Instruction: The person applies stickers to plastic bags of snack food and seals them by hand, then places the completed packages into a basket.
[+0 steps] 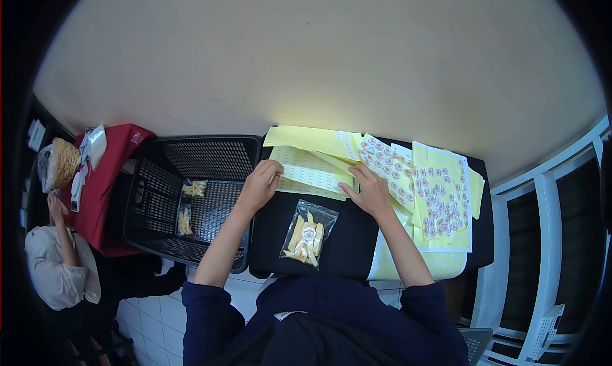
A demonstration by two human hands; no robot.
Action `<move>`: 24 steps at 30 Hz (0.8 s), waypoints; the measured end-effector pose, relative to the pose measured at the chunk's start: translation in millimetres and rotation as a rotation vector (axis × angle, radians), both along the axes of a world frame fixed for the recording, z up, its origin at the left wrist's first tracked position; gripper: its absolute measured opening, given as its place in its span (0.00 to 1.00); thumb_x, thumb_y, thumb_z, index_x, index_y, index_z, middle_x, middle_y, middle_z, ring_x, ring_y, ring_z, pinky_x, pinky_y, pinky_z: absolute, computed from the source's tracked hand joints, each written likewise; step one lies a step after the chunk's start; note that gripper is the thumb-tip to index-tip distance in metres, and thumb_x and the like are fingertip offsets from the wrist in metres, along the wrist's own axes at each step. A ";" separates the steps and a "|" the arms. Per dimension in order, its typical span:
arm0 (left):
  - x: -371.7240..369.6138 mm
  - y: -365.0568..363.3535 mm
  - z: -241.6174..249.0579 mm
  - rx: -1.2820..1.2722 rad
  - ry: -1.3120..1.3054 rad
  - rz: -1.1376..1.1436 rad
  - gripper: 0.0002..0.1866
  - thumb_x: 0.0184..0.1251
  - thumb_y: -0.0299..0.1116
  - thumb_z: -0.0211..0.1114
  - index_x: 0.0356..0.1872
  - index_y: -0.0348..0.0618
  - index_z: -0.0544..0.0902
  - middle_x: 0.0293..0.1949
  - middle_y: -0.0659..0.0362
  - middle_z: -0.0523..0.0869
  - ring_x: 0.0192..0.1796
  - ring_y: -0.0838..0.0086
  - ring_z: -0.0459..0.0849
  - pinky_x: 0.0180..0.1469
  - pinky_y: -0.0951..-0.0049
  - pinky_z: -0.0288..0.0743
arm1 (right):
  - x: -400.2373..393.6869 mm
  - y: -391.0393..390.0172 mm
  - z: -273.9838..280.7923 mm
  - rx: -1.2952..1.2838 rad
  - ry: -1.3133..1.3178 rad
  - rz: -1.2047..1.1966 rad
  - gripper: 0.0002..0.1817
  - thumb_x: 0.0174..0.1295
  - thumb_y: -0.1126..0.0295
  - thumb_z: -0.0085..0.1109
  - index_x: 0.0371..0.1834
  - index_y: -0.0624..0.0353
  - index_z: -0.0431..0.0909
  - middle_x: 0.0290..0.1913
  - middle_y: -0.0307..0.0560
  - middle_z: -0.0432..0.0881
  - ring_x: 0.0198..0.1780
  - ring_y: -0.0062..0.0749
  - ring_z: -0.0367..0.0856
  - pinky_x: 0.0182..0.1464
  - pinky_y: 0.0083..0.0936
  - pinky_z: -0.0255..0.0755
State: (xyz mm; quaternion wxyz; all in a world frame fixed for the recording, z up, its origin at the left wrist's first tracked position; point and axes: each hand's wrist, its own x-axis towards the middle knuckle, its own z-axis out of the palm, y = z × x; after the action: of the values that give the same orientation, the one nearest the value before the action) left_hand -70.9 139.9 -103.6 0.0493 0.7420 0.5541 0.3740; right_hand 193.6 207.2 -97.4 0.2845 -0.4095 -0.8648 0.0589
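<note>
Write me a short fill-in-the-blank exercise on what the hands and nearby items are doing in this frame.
1. Both the left hand and the right hand rest on a ____-coloured sticker sheet.
2. The clear bag of snack sticks lies on the table, between the two ____.
3. The black basket beside the left hand holds ____ filled bags.

Missing words: yellow; forearms; two
</note>
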 end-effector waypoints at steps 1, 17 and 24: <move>-1.6 -3.9 2.7 0.037 -0.049 0.014 0.07 0.47 0.18 0.58 0.30 0.38 0.74 0.33 0.55 0.77 0.41 0.63 0.76 0.43 0.67 0.72 | -0.1 0.0 -1.5 0.008 -0.002 0.002 0.19 0.48 0.55 0.61 0.36 0.59 0.77 0.38 0.43 0.78 0.33 0.38 0.79 0.32 0.28 0.73; -92.3 -109.2 46.0 0.599 -0.311 0.584 0.04 0.58 0.17 0.55 0.33 0.35 0.73 0.33 0.57 0.75 0.37 0.75 0.75 0.42 0.78 0.69 | 1.7 -5.2 -1.7 -0.045 -0.100 0.100 0.22 0.44 0.58 0.63 0.39 0.59 0.75 0.41 0.45 0.73 0.41 0.37 0.75 0.38 0.30 0.72; -106.1 -135.3 18.1 0.592 -0.363 0.712 0.04 0.58 0.17 0.54 0.34 0.33 0.72 0.34 0.57 0.75 0.38 0.76 0.75 0.45 0.78 0.69 | 3.3 -1.0 -30.0 0.014 -0.304 0.088 0.23 0.43 0.48 0.60 0.29 0.59 0.81 0.43 0.48 0.71 0.51 0.37 0.67 0.45 0.31 0.63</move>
State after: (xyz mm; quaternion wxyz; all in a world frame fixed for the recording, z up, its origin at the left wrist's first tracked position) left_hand -177.0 4.6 -85.5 -0.1988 0.4119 0.6255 0.6321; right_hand 196.9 206.2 -127.4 0.1504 -0.3734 -0.9154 0.0028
